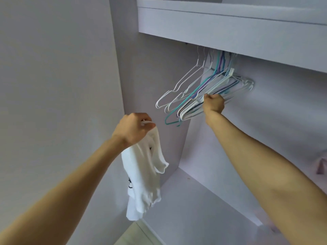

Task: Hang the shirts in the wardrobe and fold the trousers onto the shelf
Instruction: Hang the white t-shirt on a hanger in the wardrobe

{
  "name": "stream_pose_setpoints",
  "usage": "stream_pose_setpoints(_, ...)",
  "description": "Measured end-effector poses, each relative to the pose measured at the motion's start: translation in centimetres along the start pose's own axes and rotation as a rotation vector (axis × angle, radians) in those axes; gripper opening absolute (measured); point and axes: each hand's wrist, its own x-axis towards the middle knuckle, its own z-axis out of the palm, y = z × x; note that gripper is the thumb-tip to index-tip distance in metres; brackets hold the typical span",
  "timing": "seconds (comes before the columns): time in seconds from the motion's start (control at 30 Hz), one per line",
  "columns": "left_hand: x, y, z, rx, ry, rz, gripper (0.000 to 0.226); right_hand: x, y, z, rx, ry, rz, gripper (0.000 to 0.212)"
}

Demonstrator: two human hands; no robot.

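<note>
A white shirt (144, 175) with a dark print hangs from my left hand (133, 128), which grips its upper edge in front of the wardrobe's left side. Several empty hangers (196, 93), white, teal and purple, hang bunched under the top shelf; the rail itself is hidden behind the shelf's front board. My right hand (213, 104) is inside the wardrobe, fingers curled round the lower bars of the bunch's right-hand hangers. No trousers are in view.
The wardrobe's top shelf (230, 30) juts out overhead. A pale lower shelf (203, 206) lies below the hangers. The left side panel (53, 85) stands close by my left arm. Something pale pink (321, 164) shows at the right edge.
</note>
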Motion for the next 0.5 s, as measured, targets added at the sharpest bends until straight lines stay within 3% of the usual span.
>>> stream_pose_setpoints(0.13, 0.1, -0.4, 0.7, -0.003, -0.034, 0.01, 0.01, -0.2, 0.2, -0.3, 0.056, 0.073, -0.073, 0.02)
stream_pose_setpoints(0.23, 0.1, -0.4, 1.4, -0.005, -0.067, 0.012, 0.009, -0.1, -0.3, -1.1, 0.183, 0.086, -0.027, 0.01)
stream_pose_setpoints(0.37, -0.2, 0.0, 2.0, 0.02, -0.143, 0.018, 0.008, 0.1, -1.3, -2.7, 0.28, 0.097, -0.021, 0.029)
stream_pose_setpoints(0.5, -0.6, 0.8, 2.1, -0.05, -0.242, -0.001, 0.009, -1.2, 0.2, -4.1, 0.235, 0.099, -0.047, 0.033)
